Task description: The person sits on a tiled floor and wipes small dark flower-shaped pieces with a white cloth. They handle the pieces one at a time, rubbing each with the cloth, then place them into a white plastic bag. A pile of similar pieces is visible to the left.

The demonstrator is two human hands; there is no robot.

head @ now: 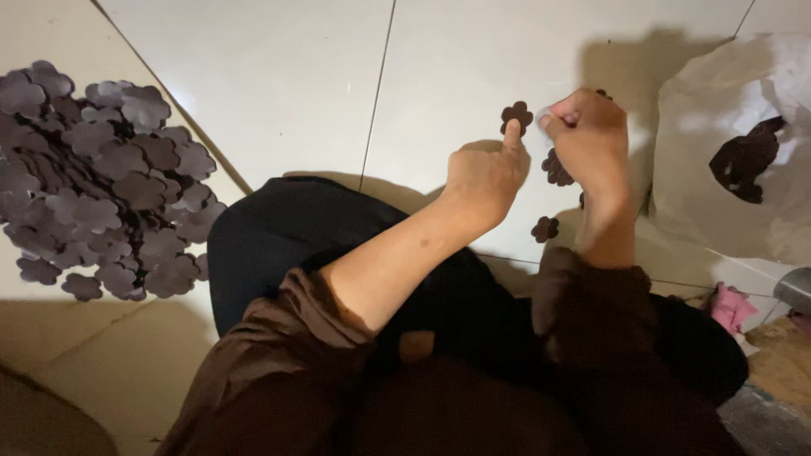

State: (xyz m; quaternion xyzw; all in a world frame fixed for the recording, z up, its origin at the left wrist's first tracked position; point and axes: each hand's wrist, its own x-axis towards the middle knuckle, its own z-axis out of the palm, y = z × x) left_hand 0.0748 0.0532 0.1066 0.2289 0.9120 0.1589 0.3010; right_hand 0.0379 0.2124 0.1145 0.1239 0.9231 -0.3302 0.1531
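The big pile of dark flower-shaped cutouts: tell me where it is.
In the head view, the pile of flower-shaped cutouts lies on the tiled floor at the far left, beyond the left hand.

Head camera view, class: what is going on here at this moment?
A person sits on a pale tiled floor. The left hand pinches a dark flower-shaped cutout at its fingers, and the right hand is closed close beside it. A few more loose cutouts lie below the hands. A large heap of cutouts sits to the left, and a white plastic bag to the right.
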